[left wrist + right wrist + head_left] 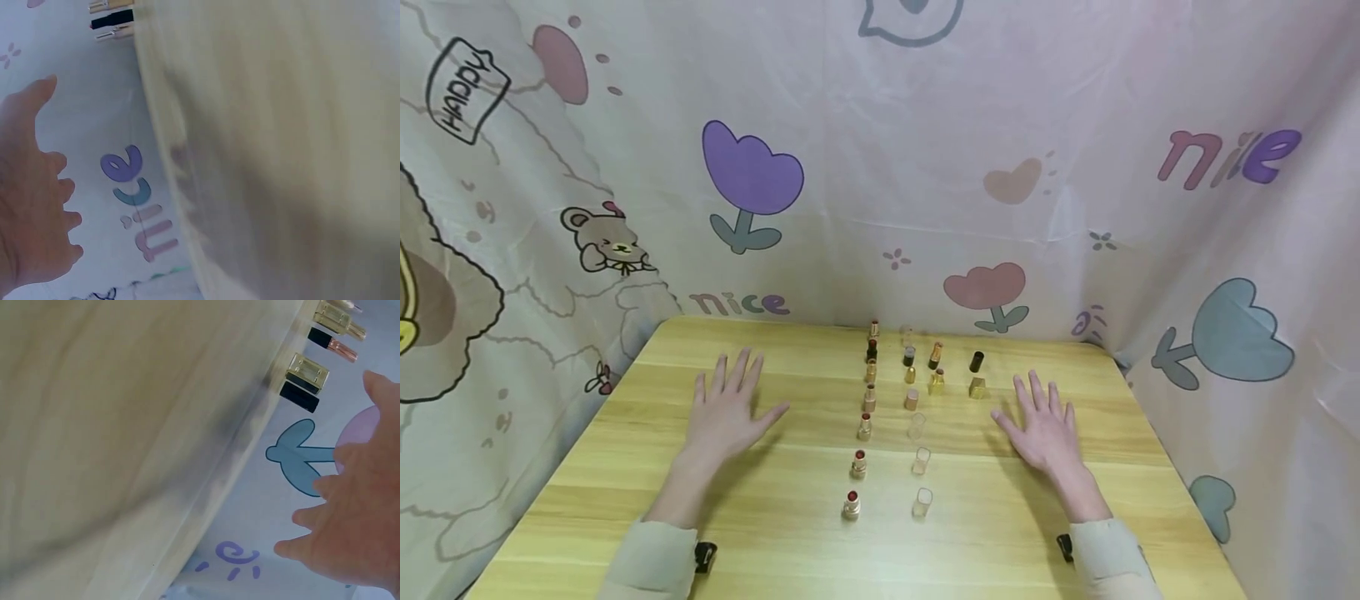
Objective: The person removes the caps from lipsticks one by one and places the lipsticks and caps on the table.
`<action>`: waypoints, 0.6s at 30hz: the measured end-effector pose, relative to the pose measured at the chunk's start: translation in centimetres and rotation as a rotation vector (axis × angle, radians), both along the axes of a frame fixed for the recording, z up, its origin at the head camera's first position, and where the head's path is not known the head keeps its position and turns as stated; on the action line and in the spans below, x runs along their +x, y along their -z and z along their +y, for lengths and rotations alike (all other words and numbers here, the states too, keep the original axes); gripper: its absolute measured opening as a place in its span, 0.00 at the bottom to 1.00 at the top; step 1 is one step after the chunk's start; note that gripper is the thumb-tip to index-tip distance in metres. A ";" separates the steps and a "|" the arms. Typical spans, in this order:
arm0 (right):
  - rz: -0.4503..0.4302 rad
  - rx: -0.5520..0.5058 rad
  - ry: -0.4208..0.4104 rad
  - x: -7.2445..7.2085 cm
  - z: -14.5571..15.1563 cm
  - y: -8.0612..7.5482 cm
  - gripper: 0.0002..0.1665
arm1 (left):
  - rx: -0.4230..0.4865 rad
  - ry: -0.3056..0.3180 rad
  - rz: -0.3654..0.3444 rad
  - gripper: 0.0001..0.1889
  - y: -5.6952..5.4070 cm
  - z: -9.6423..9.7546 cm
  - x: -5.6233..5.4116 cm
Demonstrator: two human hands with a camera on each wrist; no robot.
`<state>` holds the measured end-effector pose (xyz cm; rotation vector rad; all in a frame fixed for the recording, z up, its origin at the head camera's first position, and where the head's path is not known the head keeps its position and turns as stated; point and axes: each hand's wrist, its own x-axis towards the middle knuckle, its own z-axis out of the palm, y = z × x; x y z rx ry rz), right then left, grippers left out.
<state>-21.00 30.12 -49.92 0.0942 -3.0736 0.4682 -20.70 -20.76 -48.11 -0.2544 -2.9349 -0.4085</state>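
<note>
My left hand [726, 417] is spread over the left part of the table, fingers straight and thumb out, holding nothing. On the other side my right hand [1043, 423] is spread the same way, also with nothing in it. Between them several uncapped lipsticks stand in a column, the nearest a gold one with a dark red tip [852, 505]. To their right runs a column of caps, among them a clear cap [922, 502] and a pinkish cap [912, 400]. Nearer my right hand are a black cap [977, 362], a gold cap [977, 387] and two more lipsticks, one orange-gold [936, 356].
The light wooden table [775, 533] ends at a back edge against a hanging printed cloth [865, 167], which also covers both sides. Black wrist straps [704, 557] show at both sleeves. Shadows of the hands fall on the wood.
</note>
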 end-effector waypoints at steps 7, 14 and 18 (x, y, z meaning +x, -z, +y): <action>-0.033 0.034 0.004 0.1 0.0 0.4 0.55 | -0.005 0.002 -0.067 0.55 0.4 -1.2 0.8; -0.034 0.050 0.003 0.1 0.0 0.6 0.56 | -0.005 -0.017 -0.081 0.55 0.8 -1.9 1.4; -0.037 0.047 0.003 0.0 0.0 0.6 0.56 | -0.002 -0.014 -0.073 0.56 0.8 -1.9 1.4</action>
